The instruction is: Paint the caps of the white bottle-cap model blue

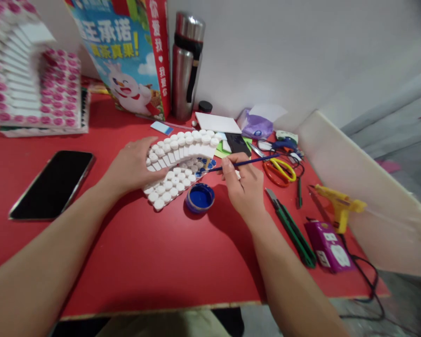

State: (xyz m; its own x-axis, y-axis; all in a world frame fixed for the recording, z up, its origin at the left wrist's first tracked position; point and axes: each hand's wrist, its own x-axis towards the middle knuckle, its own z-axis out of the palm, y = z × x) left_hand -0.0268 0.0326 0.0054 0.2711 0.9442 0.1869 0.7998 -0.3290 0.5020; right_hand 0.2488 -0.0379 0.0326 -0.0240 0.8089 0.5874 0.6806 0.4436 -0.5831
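My left hand (131,164) rests on the left side of a curved white model (182,159) built of rows of white bottle caps and foam strips, standing on the red table (143,252). My right hand (243,185) grips a thin blue-handled paintbrush (247,163). The brush tip touches the model's right end, where a few caps are blue. A small round lid of blue paint (200,197) sits just in front of the model, between my hands.
A black phone (52,183) lies at left. A pink-and-white cap model (31,75), a printed box (126,51) and a steel flask (185,65) stand at the back. Scissors (279,169), a green utility knife (291,227), a yellow glue gun (338,206) and a purple box (328,245) lie at right.
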